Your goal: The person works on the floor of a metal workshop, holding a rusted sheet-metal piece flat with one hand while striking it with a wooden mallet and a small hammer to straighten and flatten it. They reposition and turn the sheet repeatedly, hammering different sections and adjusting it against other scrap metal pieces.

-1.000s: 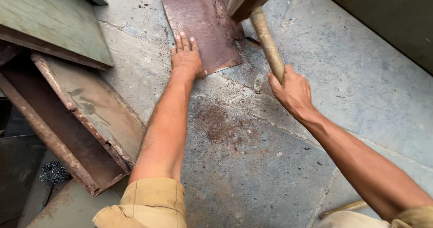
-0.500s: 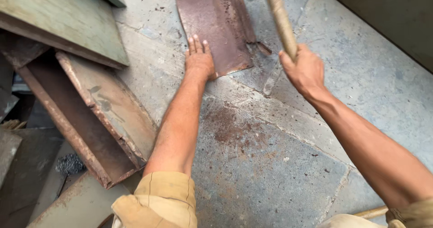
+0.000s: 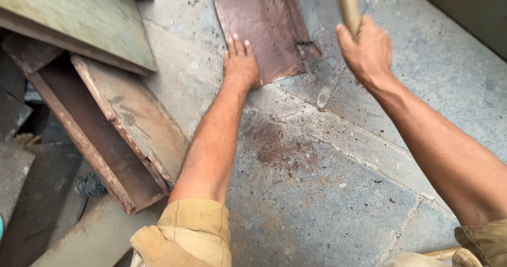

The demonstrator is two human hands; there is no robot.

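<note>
Rust-brown and flat, the bent sheet-metal plate [image 3: 261, 27] lies on the grey stone floor [image 3: 327, 193] near the top of the view, and it has kept its spot while the hammer has climbed: half a second ago more of the pale wooden hammer handle [image 3: 348, 6] showed above the fist, now it runs out of the top edge and the head is gone from sight. The right hand [image 3: 367, 50] is up in the air, fist wrapped tight round that handle, forearm stretching in from the lower right. The left hand [image 3: 241, 61] has stayed put, palm down, fingers together and flat on the plate's near left corner, arm straight out. Whether the thumb hooks the plate's edge is hard to tell. To the left, rusty steel channel sections [image 3: 105, 130] lie stacked.
</note>
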